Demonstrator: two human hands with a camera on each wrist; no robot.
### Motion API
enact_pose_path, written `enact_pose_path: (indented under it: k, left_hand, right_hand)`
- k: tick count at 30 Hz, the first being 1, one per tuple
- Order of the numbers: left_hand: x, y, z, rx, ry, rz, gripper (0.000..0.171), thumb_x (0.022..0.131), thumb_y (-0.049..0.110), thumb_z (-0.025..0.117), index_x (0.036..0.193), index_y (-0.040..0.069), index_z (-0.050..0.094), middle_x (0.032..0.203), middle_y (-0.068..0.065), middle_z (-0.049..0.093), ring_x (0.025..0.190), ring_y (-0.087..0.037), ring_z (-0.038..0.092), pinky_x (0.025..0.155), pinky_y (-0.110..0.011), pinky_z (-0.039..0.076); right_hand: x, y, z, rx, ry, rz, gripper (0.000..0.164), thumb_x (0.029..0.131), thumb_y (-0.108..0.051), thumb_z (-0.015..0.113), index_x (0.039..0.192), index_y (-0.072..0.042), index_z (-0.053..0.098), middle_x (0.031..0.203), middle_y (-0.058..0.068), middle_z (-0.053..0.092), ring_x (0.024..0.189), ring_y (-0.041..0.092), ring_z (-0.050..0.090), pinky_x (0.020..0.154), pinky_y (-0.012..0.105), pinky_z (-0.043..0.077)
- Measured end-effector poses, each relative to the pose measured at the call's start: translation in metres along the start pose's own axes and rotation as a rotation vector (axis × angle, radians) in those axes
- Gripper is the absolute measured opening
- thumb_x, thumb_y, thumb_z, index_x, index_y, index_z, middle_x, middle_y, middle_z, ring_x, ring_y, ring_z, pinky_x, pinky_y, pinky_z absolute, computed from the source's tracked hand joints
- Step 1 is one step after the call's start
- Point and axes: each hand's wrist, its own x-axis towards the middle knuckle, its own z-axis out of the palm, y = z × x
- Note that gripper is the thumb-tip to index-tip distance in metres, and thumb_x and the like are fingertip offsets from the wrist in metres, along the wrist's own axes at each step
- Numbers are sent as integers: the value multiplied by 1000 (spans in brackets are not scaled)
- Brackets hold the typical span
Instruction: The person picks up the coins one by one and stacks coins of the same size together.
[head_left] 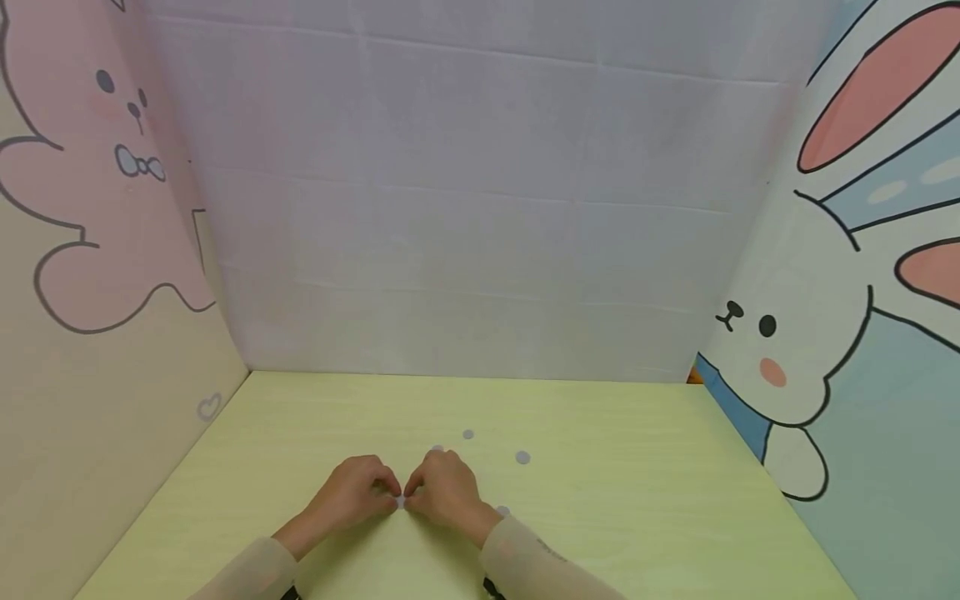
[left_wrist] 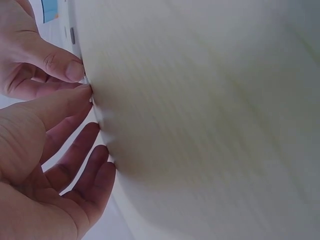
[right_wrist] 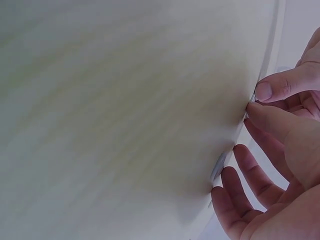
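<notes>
A small grey disc [head_left: 401, 502] lies low over the tabletop between my two hands, mostly covered by fingertips. My left hand [head_left: 352, 496] pinches its left edge with thumb and index finger. From the other side my right hand [head_left: 446, 492] pinches the same disc, its thumb close to the left thumb. Both wrist views show the thumbs nearly meeting and only a thin, pale edge of the disc [right_wrist: 253, 97]. The other fingers are loosely bent, their tips at the tabletop. Another grey disc [right_wrist: 218, 166] lies by the right hand's outer fingers.
More flat grey discs lie on the pale yellow-green table [head_left: 637, 500]: one at the back [head_left: 468, 434], a disc further right [head_left: 522, 457], and a disc partly behind the right wrist [head_left: 503, 510]. A white sheet [head_left: 465, 208] and cartoon-printed side panels [head_left: 885, 400] enclose the table.
</notes>
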Motion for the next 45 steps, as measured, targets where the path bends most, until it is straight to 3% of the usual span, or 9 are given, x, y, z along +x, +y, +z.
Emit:
enact_pose_path:
  k: [11,23,31,45]
  left_hand:
    - [-10,-7,-6,1,-19,-11,15,80,17,93,85,24,80,85,15,68,83,-9,64,77,-29,54]
    - [-23,-12,-9,43,3,22,16,79,17,93,84,25,80,85,17,67,84,-9,65,77,-32,55]
    - [-24,-10,-12,39,0,-6,17,79,18,93,83,27,79,87,18,68,85,-8,65,77,-32,55]
    - [-25,-13,-8,69,12,-17,17,78,21,95,84,28,80,89,19,69,88,-9,68,82,-36,58]
  right_hand:
    - [1,-11,7,11,-12,2,8,82,-28,93,80,-28,86,91,-7,66,84,7,57,66,20,48]
    - [-1,-23,10,-13,-21,-6,9,81,-32,94,79,-30,85,90,-9,65,85,11,57,67,22,47]
    - [-2,-27,6,-8,-17,-15,8,82,-30,93,79,-29,86,88,-9,64,82,10,52,65,21,42]
    - [-1,-22,4,-2,-36,-61,9,80,-29,93,84,-26,87,90,-8,66,82,9,53,66,22,44]
